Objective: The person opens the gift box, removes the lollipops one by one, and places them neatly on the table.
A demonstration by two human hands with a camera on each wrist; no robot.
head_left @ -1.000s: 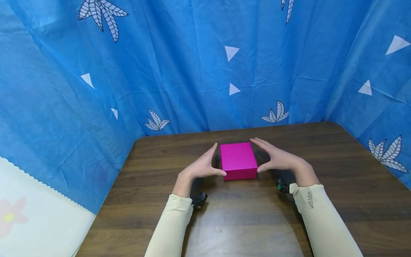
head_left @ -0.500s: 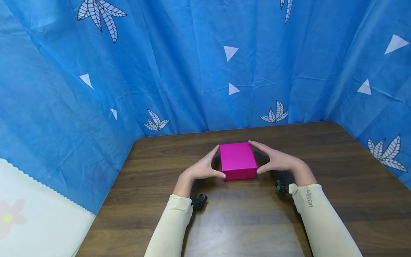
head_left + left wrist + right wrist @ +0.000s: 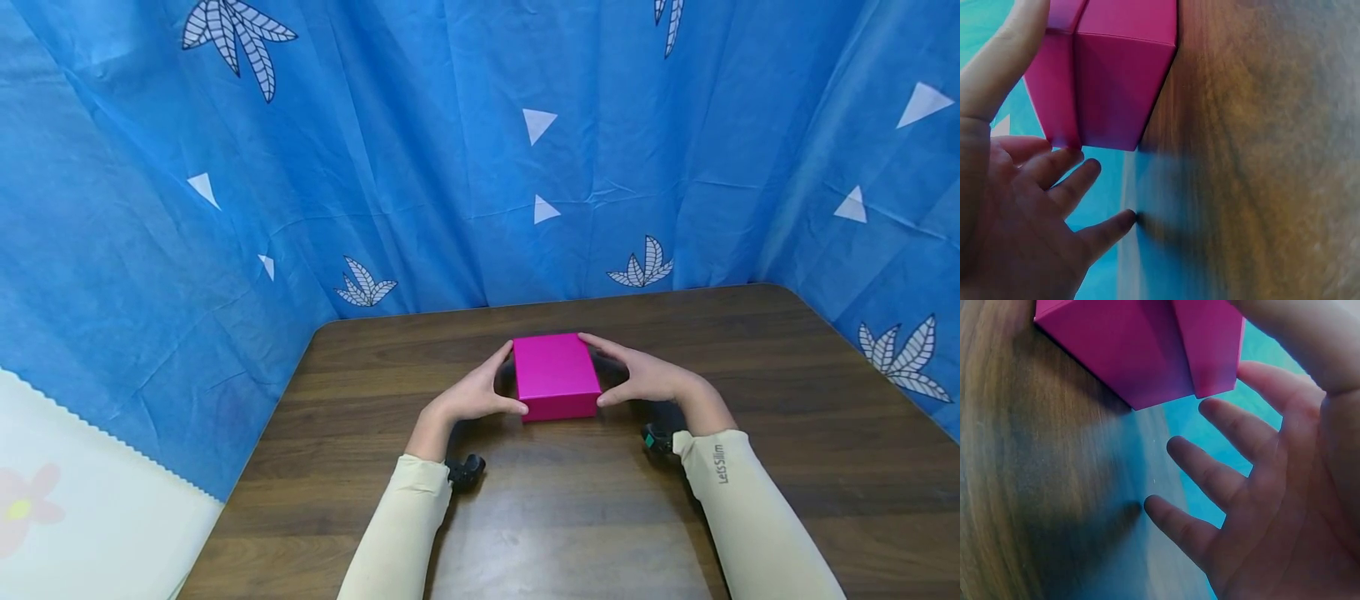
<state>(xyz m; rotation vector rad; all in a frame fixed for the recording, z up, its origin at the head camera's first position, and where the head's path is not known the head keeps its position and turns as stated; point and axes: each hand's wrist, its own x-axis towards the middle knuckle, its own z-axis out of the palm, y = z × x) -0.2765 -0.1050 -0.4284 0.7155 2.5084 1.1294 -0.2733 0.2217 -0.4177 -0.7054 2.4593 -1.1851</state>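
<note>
A bright pink box (image 3: 557, 367) with a fitted lid stands on the wooden table. My left hand (image 3: 468, 396) spans its left side, thumb at the near corner and index finger at the far one. In the left wrist view the fingertips touch the edge of the lid (image 3: 1055, 87), while the little finger sticks out apart from the box. Mirroring this on the right side, my right hand (image 3: 654, 375) grips with thumb and index finger at the lid's corners. The right wrist view shows its other fingers (image 3: 1191, 525) spread below the lid edge (image 3: 1213, 356).
A brown wood-grain table (image 3: 570, 517) carries the box. Blue curtain (image 3: 450, 167) with leaf and triangle prints hangs behind and at both sides. Pale cloth with a flower (image 3: 90, 500) lies at the lower left. Black cameras (image 3: 467, 472) are strapped at both wrists.
Both hands have closed in slightly on the box; the right index finger has come from just off the far corner to touching it. The box has barely shifted.
</note>
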